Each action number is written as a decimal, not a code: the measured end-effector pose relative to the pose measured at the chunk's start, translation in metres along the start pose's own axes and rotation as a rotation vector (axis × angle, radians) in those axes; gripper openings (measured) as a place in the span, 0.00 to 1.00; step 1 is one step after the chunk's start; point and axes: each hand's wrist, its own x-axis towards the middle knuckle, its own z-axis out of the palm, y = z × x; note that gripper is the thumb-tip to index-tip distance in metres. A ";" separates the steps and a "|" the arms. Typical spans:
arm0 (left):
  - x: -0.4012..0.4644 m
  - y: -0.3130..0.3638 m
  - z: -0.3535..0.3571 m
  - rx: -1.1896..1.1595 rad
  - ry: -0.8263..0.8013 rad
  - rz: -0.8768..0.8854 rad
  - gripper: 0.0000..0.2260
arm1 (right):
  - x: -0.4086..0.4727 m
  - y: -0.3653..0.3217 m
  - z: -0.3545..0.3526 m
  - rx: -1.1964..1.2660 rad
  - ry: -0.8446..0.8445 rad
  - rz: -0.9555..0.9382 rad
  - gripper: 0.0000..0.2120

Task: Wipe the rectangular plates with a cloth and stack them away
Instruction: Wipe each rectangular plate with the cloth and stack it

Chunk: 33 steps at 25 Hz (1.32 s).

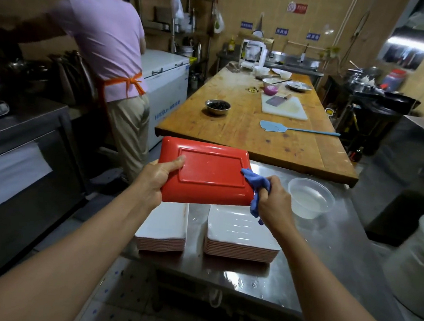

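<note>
A red plate point(206, 171) is held underside up above the steel surface point(319, 255), gripped at its left edge by the left hand point(154, 179), thumb on top. A blue cloth point(255, 188) is bunched in the right hand point(274, 202), fingers curled round it, pressed against the plate's right edge. Two stacks point(240, 237) of plates lie on the surface below
</note>
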 end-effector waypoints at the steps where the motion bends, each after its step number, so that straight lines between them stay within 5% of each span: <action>1: 0.000 0.003 -0.004 0.019 0.015 0.065 0.07 | 0.000 -0.002 0.003 0.020 -0.002 -0.005 0.06; 4: 0.002 0.009 -0.017 0.273 0.046 0.388 0.07 | 0.001 -0.013 0.015 0.027 -0.051 -0.012 0.08; 9: 0.006 -0.013 -0.042 1.019 0.070 0.815 0.06 | -0.001 -0.018 0.042 -0.024 -0.164 0.013 0.07; 15: 0.012 -0.063 -0.072 1.687 -0.023 0.981 0.06 | -0.009 -0.002 0.063 -0.012 -0.200 0.070 0.06; 22: 0.010 -0.100 -0.085 1.923 -0.157 1.093 0.16 | -0.010 0.017 0.069 -0.015 -0.189 0.085 0.06; 33: 0.030 -0.138 -0.107 1.862 -0.236 0.923 0.17 | -0.013 0.036 0.073 -0.016 -0.231 0.145 0.05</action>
